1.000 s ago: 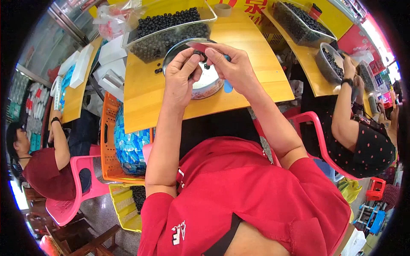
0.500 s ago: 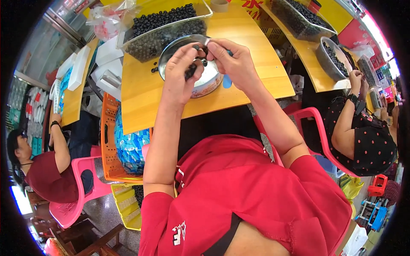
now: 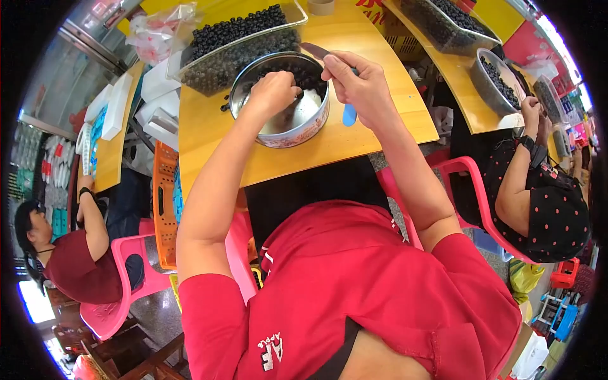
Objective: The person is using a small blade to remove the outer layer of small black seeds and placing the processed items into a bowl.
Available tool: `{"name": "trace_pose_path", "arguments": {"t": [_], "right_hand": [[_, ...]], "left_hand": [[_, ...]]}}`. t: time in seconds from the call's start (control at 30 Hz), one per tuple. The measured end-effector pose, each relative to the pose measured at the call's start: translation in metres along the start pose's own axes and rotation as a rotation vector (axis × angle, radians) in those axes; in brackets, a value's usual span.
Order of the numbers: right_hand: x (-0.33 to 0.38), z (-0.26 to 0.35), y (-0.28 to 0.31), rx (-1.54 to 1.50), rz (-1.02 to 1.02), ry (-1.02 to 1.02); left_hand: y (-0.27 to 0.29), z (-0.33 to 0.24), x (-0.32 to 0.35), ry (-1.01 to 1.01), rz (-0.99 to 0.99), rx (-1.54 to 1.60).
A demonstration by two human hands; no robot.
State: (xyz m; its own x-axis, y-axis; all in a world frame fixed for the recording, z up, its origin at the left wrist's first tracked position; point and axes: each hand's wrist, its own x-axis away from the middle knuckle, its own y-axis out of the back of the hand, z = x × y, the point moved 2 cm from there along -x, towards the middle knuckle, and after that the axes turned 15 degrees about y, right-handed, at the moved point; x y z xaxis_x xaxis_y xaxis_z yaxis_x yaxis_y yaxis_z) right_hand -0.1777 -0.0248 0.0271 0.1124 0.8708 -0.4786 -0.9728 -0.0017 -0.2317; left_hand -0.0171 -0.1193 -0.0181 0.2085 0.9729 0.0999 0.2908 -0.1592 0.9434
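Note:
My right hand (image 3: 362, 88) is closed around a knife (image 3: 314, 50). The blade points up and left, and the blue handle shows below the fingers. My left hand (image 3: 272, 95) is down inside a round metal bowl (image 3: 292, 137) with a patterned outer wall. Its fingers are bent together over the bowl, and whatever is between them is hidden. Small black round pieces (image 3: 308, 77) lie along the far side of the bowl. Behind it stands a clear plastic bin (image 3: 244, 54) heaped with the same kind of pieces.
A few loose black pieces (image 3: 225, 104) lie on the yellow tabletop (image 3: 380, 69) left of the bowl. An orange crate (image 3: 166, 209) stands below the table's left edge. To the right, a co-worker (image 3: 535, 196) sits at another table with a bowl (image 3: 487, 85). Another person (image 3: 79, 259) sits at the left.
My hands have moved apart. The left has gone down into the bowl, and the black pieces seen in its fingers no longer show. The knife now shows plainly in my right hand.

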Motion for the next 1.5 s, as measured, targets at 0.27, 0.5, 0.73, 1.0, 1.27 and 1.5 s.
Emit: {"name": "trace_pose_path", "arguments": {"t": [0.27, 0.5, 0.73, 1.0, 1.27, 1.5], "right_hand": [[-0.002, -0.006, 0.005, 0.081, 0.027, -0.025], [0.003, -0.002, 0.004, 0.195, 0.039, 0.014], [0.021, 0.016, -0.007, 0.196, 0.089, 0.063], [0.032, 0.029, -0.019, 0.126, 0.033, 0.075], [0.037, 0.036, -0.02, 0.012, 0.004, 0.026], [0.038, 0.036, -0.015, -0.194, 0.081, -0.121]], "left_hand": [[0.002, -0.011, 0.022, -0.176, 0.01, -0.027], [0.029, -0.012, 0.052, -0.15, 0.255, 0.669], [0.044, -0.03, 0.109, -0.213, 0.28, 0.995], [0.028, -0.036, 0.134, -0.16, 0.223, 1.348], [0.026, -0.034, 0.139, -0.061, 0.177, 1.604], [0.019, -0.037, 0.137, -0.136, 0.151, 1.65]]}}
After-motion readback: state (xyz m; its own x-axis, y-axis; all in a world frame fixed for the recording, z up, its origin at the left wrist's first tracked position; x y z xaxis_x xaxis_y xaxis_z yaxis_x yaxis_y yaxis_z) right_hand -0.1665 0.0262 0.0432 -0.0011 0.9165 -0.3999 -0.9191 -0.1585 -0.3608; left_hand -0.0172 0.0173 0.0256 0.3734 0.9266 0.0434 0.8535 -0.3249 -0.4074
